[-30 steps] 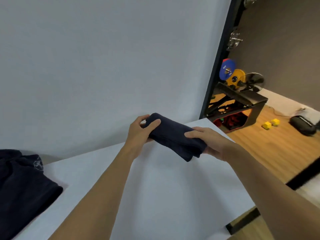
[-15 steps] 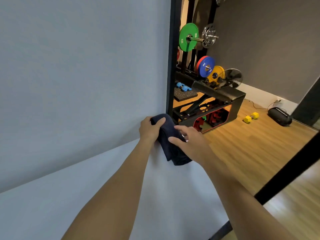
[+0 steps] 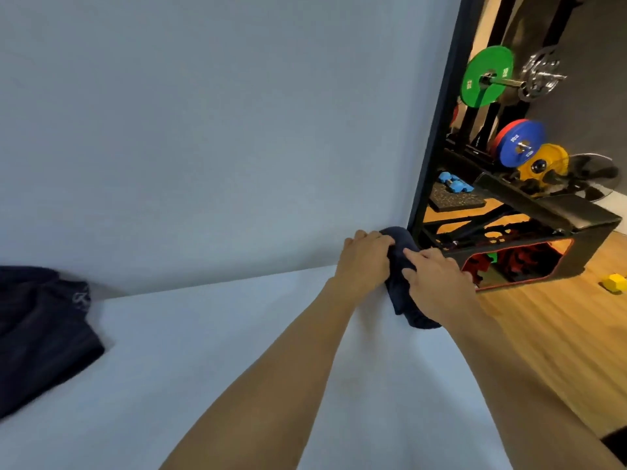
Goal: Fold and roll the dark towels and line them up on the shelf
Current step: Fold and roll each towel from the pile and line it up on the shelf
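White shelf (image 3: 203, 351) is carrying a loose dark towel heap (image 3: 40, 334) at far left. Rolled towel (image 3: 402, 245) is sitting in the right back corner, touching the wall. Left hand (image 3: 364, 262) and right hand (image 3: 437, 283) are both gripping it, fingers curling over it. Risk: it is lying at the shelf's right edge, so an uneven release could be tipping it off or unrolling it.

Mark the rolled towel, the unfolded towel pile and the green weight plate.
rolled towel (image 3: 419, 319): head view, its lower rounded end.
unfolded towel pile (image 3: 40, 334): head view, middle of the heap.
green weight plate (image 3: 477, 88): head view, green face beside the hub.
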Action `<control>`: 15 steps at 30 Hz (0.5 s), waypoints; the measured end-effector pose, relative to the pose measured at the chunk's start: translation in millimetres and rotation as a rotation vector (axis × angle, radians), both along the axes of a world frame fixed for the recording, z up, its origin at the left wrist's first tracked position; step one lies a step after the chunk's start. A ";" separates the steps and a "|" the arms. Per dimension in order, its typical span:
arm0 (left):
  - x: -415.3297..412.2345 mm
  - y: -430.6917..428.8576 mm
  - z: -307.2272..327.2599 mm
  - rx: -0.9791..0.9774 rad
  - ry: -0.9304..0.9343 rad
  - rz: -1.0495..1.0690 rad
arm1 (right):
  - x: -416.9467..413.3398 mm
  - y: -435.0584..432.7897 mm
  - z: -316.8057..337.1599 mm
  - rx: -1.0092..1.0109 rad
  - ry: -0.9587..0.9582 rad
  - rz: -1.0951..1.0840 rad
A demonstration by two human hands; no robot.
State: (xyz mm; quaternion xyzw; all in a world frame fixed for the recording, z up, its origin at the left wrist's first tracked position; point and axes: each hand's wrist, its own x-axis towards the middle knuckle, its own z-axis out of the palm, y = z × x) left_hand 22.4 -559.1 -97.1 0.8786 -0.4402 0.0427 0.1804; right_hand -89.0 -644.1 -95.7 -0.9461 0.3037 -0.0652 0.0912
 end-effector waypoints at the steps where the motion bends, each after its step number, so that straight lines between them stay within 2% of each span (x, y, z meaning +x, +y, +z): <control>1: -2.6 11.5 7.0 0.007 0.057 -0.026 | 1.7 8.0 4.5 -0.069 -0.004 -0.018; 4: -5.3 62.2 28.6 -0.112 0.207 -0.012 | 13.4 49.4 20.8 -0.198 -0.229 0.067; 6: -2.2 108.6 40.9 -0.183 0.209 0.058 | 25.7 93.5 32.2 -0.100 -0.394 0.219; 8: 2.4 163.4 48.4 -0.198 0.160 0.164 | 38.9 145.9 38.4 0.059 -0.466 0.386; 11: 9.0 260.9 53.5 -0.121 0.035 0.419 | 59.3 229.6 37.5 0.315 -0.461 0.611; 15: 5.6 390.7 51.5 0.055 0.046 0.732 | 91.1 326.7 23.4 0.416 -0.251 0.825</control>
